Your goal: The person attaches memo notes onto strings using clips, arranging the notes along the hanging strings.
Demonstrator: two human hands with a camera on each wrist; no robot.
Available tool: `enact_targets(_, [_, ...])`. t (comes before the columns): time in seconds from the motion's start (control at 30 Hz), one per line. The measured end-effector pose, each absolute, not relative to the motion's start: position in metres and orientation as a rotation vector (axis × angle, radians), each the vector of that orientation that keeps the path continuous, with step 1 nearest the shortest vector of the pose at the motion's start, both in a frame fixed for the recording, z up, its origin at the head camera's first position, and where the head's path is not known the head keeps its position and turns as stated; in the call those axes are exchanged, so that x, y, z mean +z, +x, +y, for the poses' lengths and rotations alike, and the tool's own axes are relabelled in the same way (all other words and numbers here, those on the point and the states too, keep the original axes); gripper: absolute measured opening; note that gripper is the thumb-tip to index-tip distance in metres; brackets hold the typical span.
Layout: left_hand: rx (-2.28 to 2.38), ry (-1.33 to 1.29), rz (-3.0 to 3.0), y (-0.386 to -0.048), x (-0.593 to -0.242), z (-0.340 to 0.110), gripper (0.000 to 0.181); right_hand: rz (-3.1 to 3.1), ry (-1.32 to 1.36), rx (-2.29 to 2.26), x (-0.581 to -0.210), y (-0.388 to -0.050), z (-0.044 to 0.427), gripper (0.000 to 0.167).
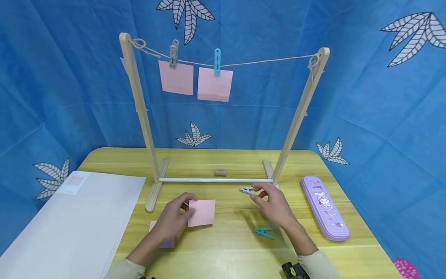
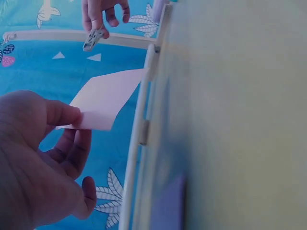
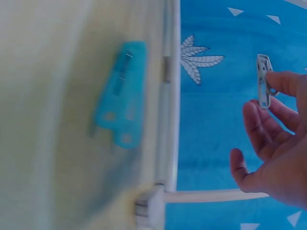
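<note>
Between thumb and fingers the left hand pinches a pink paper square by its left edge, above the table; the left wrist view shows the same paper. To the right, the right hand holds a grey clothespin at its fingertips, also seen in the right wrist view. A blue clothespin lies on the table below the right hand. Partly covered by the left forearm are more paper squares. Two pink papers hang from the string, one under a grey clothespin, one under a blue clothespin.
A wooden frame with a string between its posts stands at the back of the table. A small wooden cylinder lies behind its bottom bar. White sheets are at left, a purple case at right.
</note>
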State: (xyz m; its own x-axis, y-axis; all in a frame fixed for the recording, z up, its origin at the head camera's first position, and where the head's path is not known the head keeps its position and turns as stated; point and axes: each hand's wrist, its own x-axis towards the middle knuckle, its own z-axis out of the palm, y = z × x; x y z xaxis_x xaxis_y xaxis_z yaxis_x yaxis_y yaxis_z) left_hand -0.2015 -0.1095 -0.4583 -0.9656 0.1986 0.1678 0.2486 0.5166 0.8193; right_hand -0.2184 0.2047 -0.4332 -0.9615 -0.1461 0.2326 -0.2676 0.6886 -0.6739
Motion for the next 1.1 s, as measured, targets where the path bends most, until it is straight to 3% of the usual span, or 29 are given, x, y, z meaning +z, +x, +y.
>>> enact_targets(0.37, [-1.468, -0.482, -2.529, -0.215, -0.433, -0.088, 0.03, -2.495, 0.34, 1.124, -0.39, -0.229, 0.219, 0.032])
enact_targets(0.7, [-1.478, -0.378, -2.566, -0.222, -0.418, -0.074, 0.011, -2.349, 0.451, 0.984, -0.348, -0.237, 0.22, 0.037])
enact_targets(1.1, [-1.497, -0.434, -2.455, -0.24, -0.38, -0.067, 0.012, -2.2, 0.553, 0.849, -0.28, -0.252, 0.223, 0.039])
